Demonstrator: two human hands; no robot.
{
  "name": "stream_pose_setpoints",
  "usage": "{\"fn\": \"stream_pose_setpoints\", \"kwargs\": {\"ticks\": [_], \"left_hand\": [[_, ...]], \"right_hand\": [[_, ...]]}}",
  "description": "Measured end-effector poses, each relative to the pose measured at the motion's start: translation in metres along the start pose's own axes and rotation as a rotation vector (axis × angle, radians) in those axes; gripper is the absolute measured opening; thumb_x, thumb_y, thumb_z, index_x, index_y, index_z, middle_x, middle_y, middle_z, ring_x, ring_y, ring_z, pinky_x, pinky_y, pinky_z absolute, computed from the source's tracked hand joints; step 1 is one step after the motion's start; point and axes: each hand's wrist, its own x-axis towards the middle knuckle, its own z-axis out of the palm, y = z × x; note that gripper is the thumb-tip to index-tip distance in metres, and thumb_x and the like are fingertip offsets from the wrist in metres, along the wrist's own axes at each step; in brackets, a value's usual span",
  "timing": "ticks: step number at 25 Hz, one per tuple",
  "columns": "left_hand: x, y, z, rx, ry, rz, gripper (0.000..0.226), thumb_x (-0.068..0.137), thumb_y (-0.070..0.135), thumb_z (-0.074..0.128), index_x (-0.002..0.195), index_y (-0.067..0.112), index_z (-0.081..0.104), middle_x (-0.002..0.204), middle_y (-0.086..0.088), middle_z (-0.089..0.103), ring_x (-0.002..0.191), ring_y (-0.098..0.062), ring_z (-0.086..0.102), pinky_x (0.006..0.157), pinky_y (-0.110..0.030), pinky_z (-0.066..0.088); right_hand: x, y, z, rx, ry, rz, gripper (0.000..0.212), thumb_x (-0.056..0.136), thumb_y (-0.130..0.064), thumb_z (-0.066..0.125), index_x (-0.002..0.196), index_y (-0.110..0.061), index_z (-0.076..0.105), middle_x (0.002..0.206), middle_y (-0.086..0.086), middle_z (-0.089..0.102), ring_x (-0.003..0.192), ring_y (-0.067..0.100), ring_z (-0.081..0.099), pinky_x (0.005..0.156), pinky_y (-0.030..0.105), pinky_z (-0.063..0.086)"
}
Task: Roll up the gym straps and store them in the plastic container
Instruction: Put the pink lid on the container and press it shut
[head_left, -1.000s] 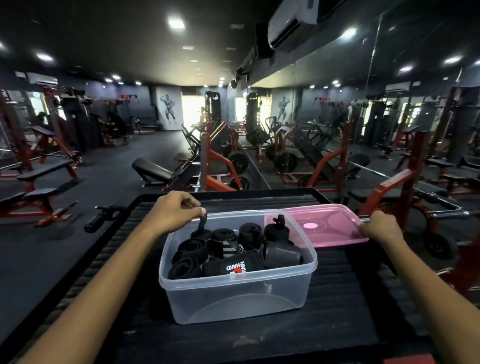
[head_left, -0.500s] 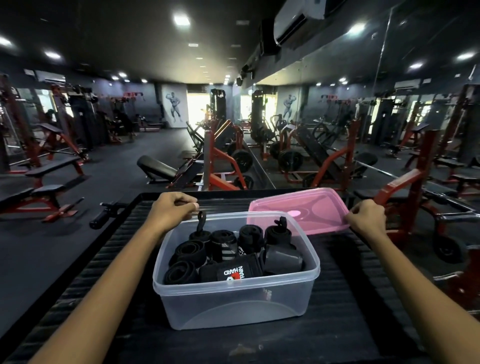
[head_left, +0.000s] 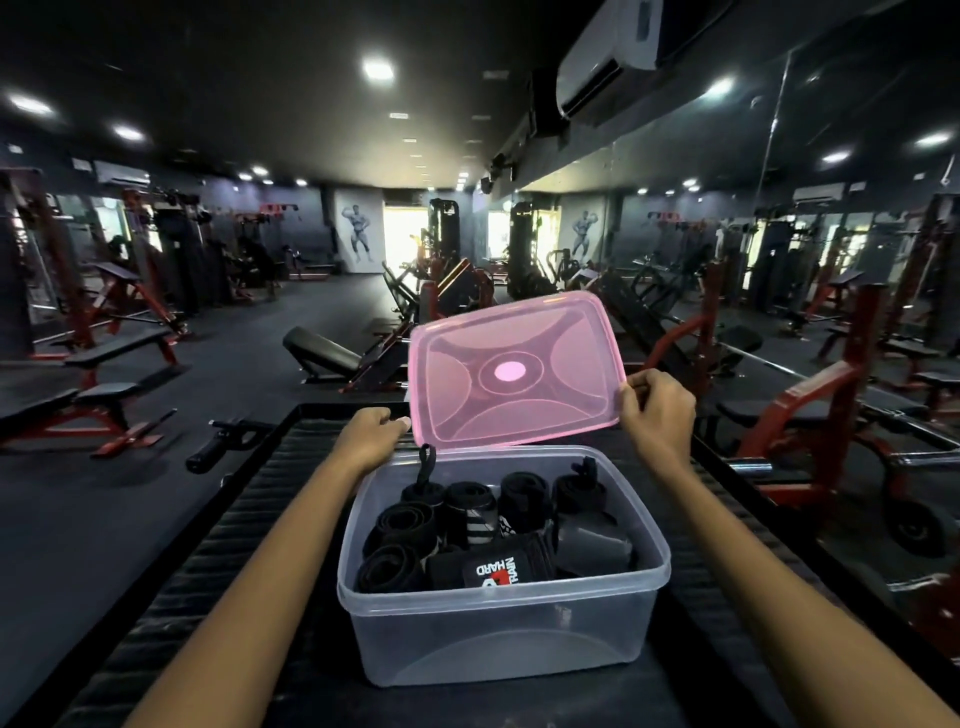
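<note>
A clear plastic container (head_left: 498, 639) stands on a black ribbed surface (head_left: 218, 561). Several rolled black gym straps (head_left: 488, 530) fill it, one showing white "TRAIN HARD" lettering. A pink translucent lid (head_left: 514, 371) is held tilted up above the container's far rim, its underside facing me. My right hand (head_left: 657, 410) grips the lid's right edge. My left hand (head_left: 371, 436) touches the lid's lower left corner, fingers curled beside it.
The black ribbed surface has a raised rim and drops off at left to the dark gym floor. Red and black benches (head_left: 104, 364) and weight machines (head_left: 810, 405) surround it. A mirror wall runs along the right.
My right hand has lifted the pink lid from lying flat at the right and swung it up over the container's far side. My left hand has left the container rim and met the lid's corner.
</note>
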Motion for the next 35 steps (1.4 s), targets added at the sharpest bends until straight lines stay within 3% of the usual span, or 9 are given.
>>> {"fn": "stream_pose_setpoints", "kwargs": {"ticks": [3,7,12,14,17,20,24,28,35], "left_hand": [[0.006,-0.006,0.000,-0.115,-0.014,0.011,0.018,0.090,0.012,0.054,0.090,0.001,0.067,0.087,-0.018,0.068,0.080,-0.025,0.060,0.082,-0.039,0.049],[-0.002,0.005,-0.005,-0.312,0.080,-0.006,0.025,0.089,0.035,0.052,0.075,0.021,0.067,0.065,-0.003,0.057,0.058,-0.016,0.051,0.069,-0.033,0.043],[-0.023,0.014,-0.020,-0.531,0.050,-0.078,0.070,0.096,0.062,0.017,0.125,0.011,0.055,0.109,-0.010,0.059,0.090,-0.025,0.061,0.088,-0.041,0.049],[-0.033,0.009,-0.026,-0.580,0.062,-0.056,0.070,0.098,0.058,0.023,0.116,0.001,0.058,0.103,-0.015,0.063,0.084,-0.022,0.063,0.080,-0.033,0.050],[-0.044,0.001,-0.027,-0.551,0.055,-0.041,0.050,0.100,0.041,0.039,0.097,-0.002,0.065,0.079,-0.010,0.068,0.062,-0.012,0.066,0.061,-0.020,0.054],[-0.058,-0.004,-0.024,-0.503,0.041,-0.038,0.035,0.099,0.027,0.047,0.086,0.002,0.067,0.059,0.001,0.068,0.049,-0.007,0.062,0.049,-0.016,0.048],[-0.075,-0.013,-0.020,-0.388,0.019,-0.037,0.029,0.097,0.017,0.050,0.082,0.003,0.071,0.068,-0.007,0.069,0.063,-0.020,0.061,0.060,-0.028,0.045],[-0.092,-0.015,-0.012,-0.352,0.030,-0.068,0.029,0.098,0.007,0.044,0.080,0.009,0.066,0.072,-0.007,0.067,0.065,-0.020,0.060,0.054,-0.025,0.050],[-0.102,-0.020,-0.005,-0.075,0.061,-0.002,0.025,0.098,0.015,0.038,0.101,0.010,0.063,0.102,-0.013,0.068,0.092,-0.029,0.065,0.090,-0.042,0.052]], "right_hand": [[-0.003,-0.007,0.008,0.073,-0.002,-0.025,0.008,0.085,-0.007,0.062,0.085,0.000,0.066,0.085,0.017,0.069,0.077,0.031,0.063,0.071,0.032,0.044],[-0.006,-0.010,0.008,0.166,-0.029,0.014,0.005,0.085,-0.006,0.066,0.088,-0.002,0.065,0.080,0.011,0.067,0.072,0.021,0.059,0.069,0.028,0.044],[-0.015,-0.006,0.002,0.354,-0.178,0.077,0.018,0.075,-0.001,0.071,0.081,-0.011,0.057,0.075,0.004,0.062,0.070,0.019,0.059,0.070,0.027,0.050],[-0.019,-0.002,-0.003,0.526,-0.294,0.147,0.010,0.077,-0.004,0.060,0.077,-0.013,0.057,0.076,0.005,0.063,0.073,0.019,0.060,0.073,0.033,0.050],[-0.025,0.005,-0.006,0.502,-0.379,0.173,0.037,0.085,0.008,0.042,0.073,-0.017,0.067,0.079,0.005,0.069,0.080,0.025,0.062,0.076,0.033,0.048],[-0.033,0.006,-0.009,0.443,-0.417,0.207,0.031,0.086,-0.003,0.054,0.070,-0.021,0.073,0.083,0.000,0.073,0.085,0.019,0.064,0.083,0.034,0.048],[-0.035,0.004,-0.021,0.471,-0.506,0.259,0.023,0.085,-0.006,0.064,0.073,-0.022,0.076,0.087,0.006,0.075,0.083,0.016,0.064,0.074,0.030,0.048],[-0.047,-0.012,-0.040,0.266,-0.484,0.179,0.016,0.083,-0.003,0.065,0.089,-0.012,0.076,0.087,0.003,0.071,0.077,0.007,0.063,0.066,0.019,0.048],[-0.063,-0.025,-0.049,-0.004,-0.444,0.002,0.019,0.087,-0.011,0.058,0.100,-0.005,0.071,0.103,0.010,0.066,0.089,0.018,0.060,0.081,0.023,0.039]]}}
